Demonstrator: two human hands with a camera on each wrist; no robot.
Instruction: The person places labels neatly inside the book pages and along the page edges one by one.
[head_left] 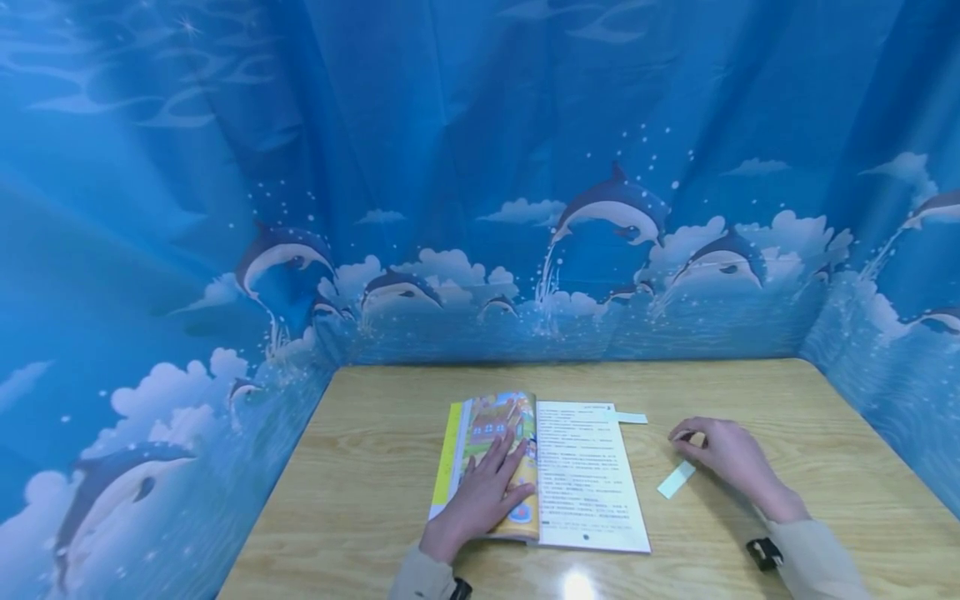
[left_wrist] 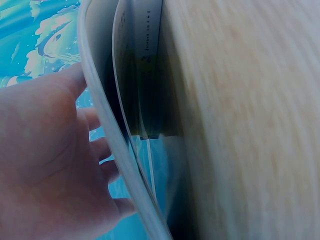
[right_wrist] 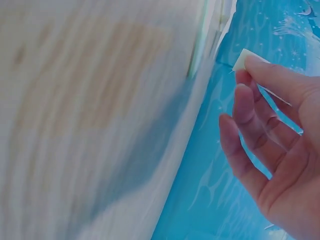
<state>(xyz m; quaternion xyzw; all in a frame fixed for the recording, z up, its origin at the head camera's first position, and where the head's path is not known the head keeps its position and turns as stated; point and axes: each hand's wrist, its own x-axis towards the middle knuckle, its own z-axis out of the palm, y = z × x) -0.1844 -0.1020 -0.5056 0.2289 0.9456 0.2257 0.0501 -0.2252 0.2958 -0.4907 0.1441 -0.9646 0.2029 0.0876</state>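
An open book [head_left: 585, 479] lies on the table, its left page showing a coloured picture and its right page printed text. My left hand [head_left: 483, 492] rests flat on the picture page, fingers spread; the left wrist view shows that hand [left_wrist: 55, 155] beside the book's curved edge [left_wrist: 107, 125]. Right of the book, my right hand [head_left: 727, 458] pinches a small pale strip [right_wrist: 243, 59] between thumb and index finger, the other fingers loosely bent. In the head view a pale strip [head_left: 677, 480] shows just below its fingertips; whether this is the pinched one I cannot tell.
Another pale strip [head_left: 632, 418] sticks out from the right page's upper edge. The wooden table [head_left: 360, 467] spreads around the book. Blue curtains with dolphins [head_left: 450, 167] stand behind and at both sides. A dark band [head_left: 763, 553] circles the right wrist.
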